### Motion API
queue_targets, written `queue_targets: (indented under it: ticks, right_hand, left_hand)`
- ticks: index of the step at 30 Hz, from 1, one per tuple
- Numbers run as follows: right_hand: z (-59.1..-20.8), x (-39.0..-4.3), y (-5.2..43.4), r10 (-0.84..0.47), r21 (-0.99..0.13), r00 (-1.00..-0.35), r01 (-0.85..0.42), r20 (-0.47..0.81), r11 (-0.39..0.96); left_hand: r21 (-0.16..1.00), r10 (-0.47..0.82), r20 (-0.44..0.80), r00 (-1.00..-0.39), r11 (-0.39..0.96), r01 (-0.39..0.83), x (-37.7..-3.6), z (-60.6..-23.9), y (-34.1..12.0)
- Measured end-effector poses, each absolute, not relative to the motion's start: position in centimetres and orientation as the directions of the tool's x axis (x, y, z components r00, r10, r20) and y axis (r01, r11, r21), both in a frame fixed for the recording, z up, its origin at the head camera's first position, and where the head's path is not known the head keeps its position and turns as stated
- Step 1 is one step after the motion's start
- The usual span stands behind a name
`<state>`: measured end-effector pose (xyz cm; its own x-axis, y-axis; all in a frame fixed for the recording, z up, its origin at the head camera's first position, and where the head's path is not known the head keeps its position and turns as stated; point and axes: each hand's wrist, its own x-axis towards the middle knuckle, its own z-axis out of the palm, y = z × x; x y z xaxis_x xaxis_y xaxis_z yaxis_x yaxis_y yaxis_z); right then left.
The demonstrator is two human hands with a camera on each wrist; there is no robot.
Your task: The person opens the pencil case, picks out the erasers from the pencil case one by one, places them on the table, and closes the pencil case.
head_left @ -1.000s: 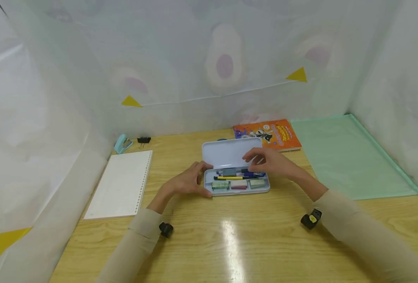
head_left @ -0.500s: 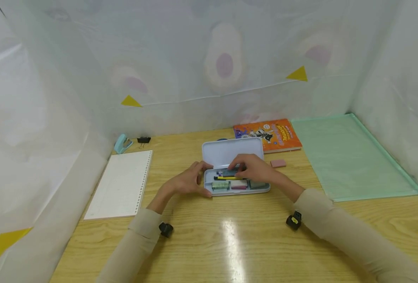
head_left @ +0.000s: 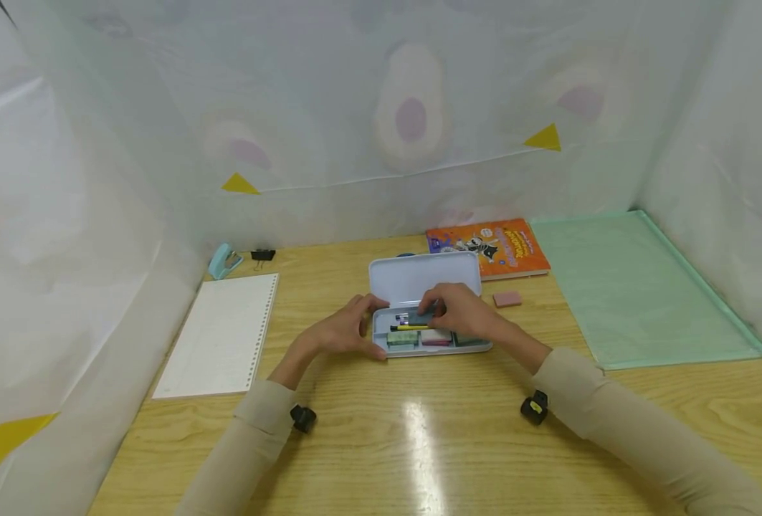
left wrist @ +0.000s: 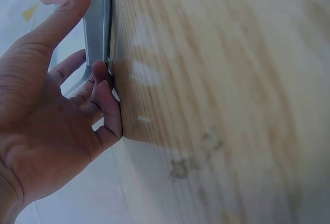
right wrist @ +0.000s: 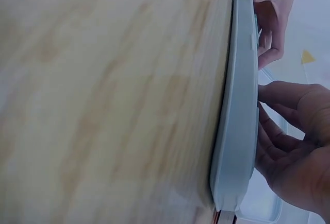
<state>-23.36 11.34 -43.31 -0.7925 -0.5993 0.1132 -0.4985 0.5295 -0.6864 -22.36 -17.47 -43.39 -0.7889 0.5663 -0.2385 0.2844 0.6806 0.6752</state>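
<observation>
An open pale blue pencil case lies at the table's middle, its lid folded back. Its tray holds pens, a yellow pencil and a row of erasers. My left hand grips the case's left end, thumb on the front rim, fingers behind; the left wrist view shows this hand round the case. My right hand reaches into the tray, fingertips down on the pens. In the right wrist view this hand lies beyond the case, fingers gently bent, tips hidden by the rim.
A pink eraser lies on the table right of the case. Behind it are an orange book and a green mat. At the left lie a spiral notebook, a blue stapler and a black binder clip.
My right hand moved left from the case's right end to the pens, uncovering the pink eraser on the table. The left hand and the case stayed put.
</observation>
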Motion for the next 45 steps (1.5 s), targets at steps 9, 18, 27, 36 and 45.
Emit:
queue_targets:
  ticks: [9, 18, 27, 36, 45]
  right_hand:
    - [-43.4, -23.2, 13.7, -0.549, -0.761, -0.826, -0.436, 0.128, 0.479]
    - [-42.5, -23.1, 18.6, -0.475, -0.744, -0.87, -0.401, 0.127, 0.535]
    - [-41.9, -23.5, 24.1, -0.365, -0.741, -0.927, -0.304, 0.085, 0.599]
    - [-42.0, -24.0, 28.6, -0.323, -0.678, -0.945, -0.272, 0.054, 0.683]
    - [-42.9, -24.1, 30.5, -0.336, -0.665, -0.942, -0.261, 0.016, 0.7]
  left_hand:
    - [0.677, 0.569, -0.234, -0.788, 0.677, 0.288, -22.2, -43.2, -17.6]
    - [0.676, 0.569, -0.241, -0.786, 0.68, 0.285, -22.3, -43.3, -17.5]
    - [0.676, 0.569, -0.24, -0.787, 0.68, 0.284, -22.2, -43.4, -17.4]
    - [0.675, 0.56, -0.246, -0.791, 0.685, 0.275, -22.2, -43.4, -17.5]
    - [0.682, 0.559, -0.246, -0.792, 0.681, 0.269, -22.2, -43.4, -17.5]
